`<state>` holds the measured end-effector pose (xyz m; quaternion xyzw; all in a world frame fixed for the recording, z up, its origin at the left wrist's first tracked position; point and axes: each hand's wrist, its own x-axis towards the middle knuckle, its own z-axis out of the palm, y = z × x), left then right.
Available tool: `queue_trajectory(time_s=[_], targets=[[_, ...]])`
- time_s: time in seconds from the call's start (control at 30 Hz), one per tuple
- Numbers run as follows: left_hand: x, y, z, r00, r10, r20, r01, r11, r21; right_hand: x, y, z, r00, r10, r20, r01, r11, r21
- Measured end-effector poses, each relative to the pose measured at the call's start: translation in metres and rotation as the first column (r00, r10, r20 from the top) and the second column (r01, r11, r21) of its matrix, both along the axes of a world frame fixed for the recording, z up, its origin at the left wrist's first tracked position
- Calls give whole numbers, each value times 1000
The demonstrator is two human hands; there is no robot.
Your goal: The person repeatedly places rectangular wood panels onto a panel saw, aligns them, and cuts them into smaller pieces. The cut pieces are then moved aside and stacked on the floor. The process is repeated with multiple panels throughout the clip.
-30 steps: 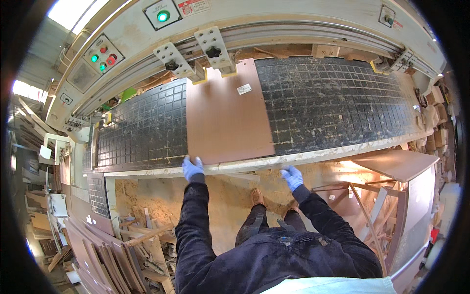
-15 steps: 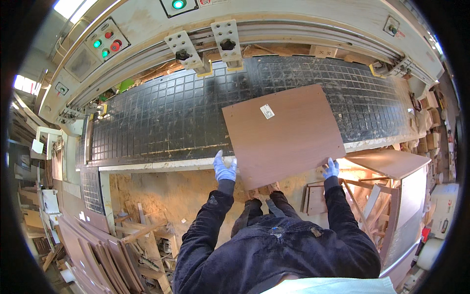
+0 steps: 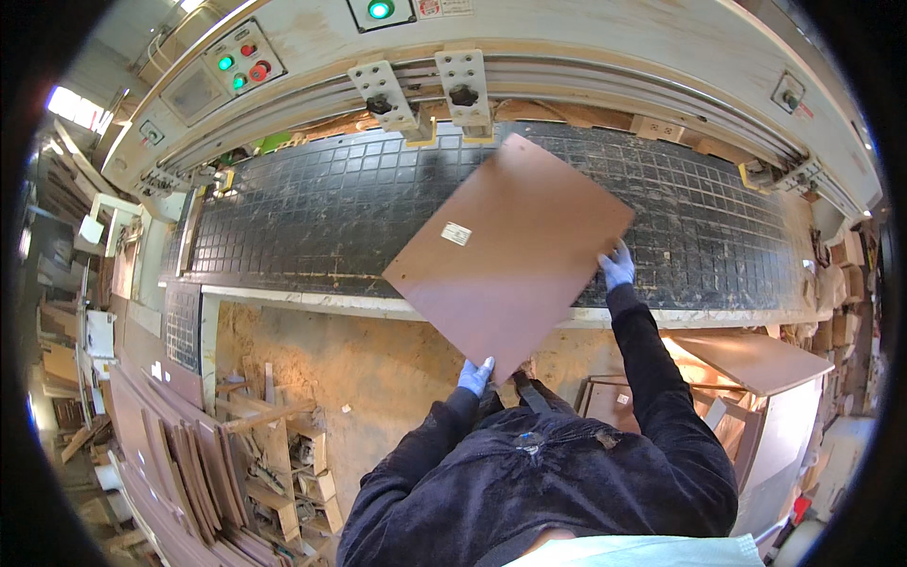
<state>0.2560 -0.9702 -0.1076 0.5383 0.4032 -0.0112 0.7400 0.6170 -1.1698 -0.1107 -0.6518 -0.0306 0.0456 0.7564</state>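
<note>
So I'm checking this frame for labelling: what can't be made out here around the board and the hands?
Head view only:
- Left hand: its fingers are tucked under the brown board, so the grip is unseen.
- Right hand: its fingertips are hidden behind the board's edge.
- Small white label on the board: too small to read.
- Black grid table: the part under the board is covered.

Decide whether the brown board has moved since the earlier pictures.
Yes. The brown board lay flat on the black gridded machine bed under the two metal brackets; now it is lifted, turned cornerwise and shifted right, overhanging the bed's near edge.
</note>
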Motion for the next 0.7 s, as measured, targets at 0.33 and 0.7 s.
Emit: queue_trajectory(time_s=[0.33, 0.7], targets=[[73, 19, -5, 934, 270, -233, -340, 872, -351, -85, 110, 56, 806, 586, -84, -234, 185, -955], [132, 64, 15, 884, -275, -378, 245, 961, -127, -54, 138, 77, 806, 578, -126, -210, 79, -975]])
